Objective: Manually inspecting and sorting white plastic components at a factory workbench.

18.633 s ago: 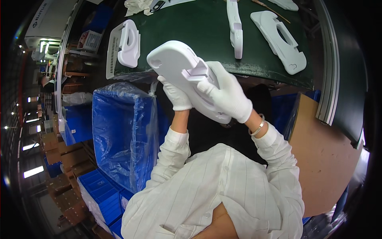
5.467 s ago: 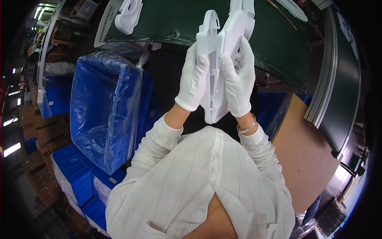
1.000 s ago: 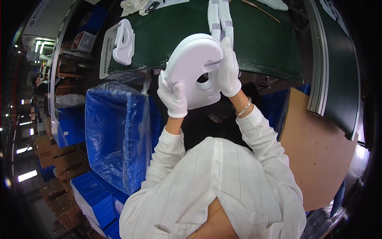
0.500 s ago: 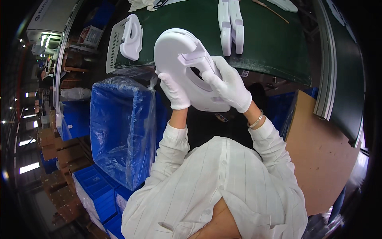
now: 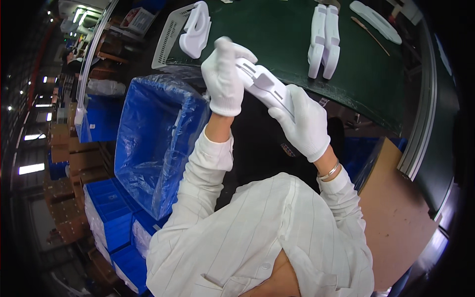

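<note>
1. Left hand (image 5: 225, 79), gloved, clasps the upper-left end of the white plastic part (image 5: 264, 86).
2. The part hangs before the green conveyor belt (image 5: 277, 39); its long axis slopes down-right.
3. Right hand (image 5: 304, 123) cups its lower end.

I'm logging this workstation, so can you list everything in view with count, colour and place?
plastic part in hand: 1, white, held up in front of the belt
pair of parts: 2, white, side by side on the belt
single part: 1, white, belt's left end
flat part: 1, white, belt's far right
belt: 1, dark green, top
basket: 1, white, left of belt
lined bin: 1, blue, left
left hand: white glove, on part
right hand: white glove, on part
</note>
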Available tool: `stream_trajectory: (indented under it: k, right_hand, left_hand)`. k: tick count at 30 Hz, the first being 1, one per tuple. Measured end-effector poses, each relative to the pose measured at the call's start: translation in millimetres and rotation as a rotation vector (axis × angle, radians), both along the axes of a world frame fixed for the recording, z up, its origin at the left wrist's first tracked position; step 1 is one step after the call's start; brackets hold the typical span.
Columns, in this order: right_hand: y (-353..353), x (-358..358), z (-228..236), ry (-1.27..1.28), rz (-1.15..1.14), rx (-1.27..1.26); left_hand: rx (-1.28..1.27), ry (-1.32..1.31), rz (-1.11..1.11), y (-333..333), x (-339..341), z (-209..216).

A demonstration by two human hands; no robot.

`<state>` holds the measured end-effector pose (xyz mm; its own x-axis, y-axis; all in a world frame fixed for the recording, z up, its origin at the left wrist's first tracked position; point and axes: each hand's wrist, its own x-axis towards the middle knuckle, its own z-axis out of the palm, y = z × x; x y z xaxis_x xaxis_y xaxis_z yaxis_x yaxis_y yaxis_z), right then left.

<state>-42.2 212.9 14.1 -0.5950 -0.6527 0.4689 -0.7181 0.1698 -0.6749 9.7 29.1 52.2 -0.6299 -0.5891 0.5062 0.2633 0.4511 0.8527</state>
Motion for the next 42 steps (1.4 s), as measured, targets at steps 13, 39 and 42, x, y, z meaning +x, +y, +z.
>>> stream_trajectory:
  k: [13,39,42]
  right_hand:
    - [11.7,-5.1,-3.7,0.065,0.042,0.173]
    - [25.2,0.4,-20.4,-0.097,-0.041,0.052]
    - [1.6,-5.3,-39.6,-0.118,-0.002,-0.002]
  left_hand:
    - [0.127,0.184,0.138,-27.1,-6.1,-22.8]
    - [-0.943,0.124,0.194,-62.2,-4.1,-41.1]
    - [-0.989,0.084,0.295,-73.9,0.7,-54.3]
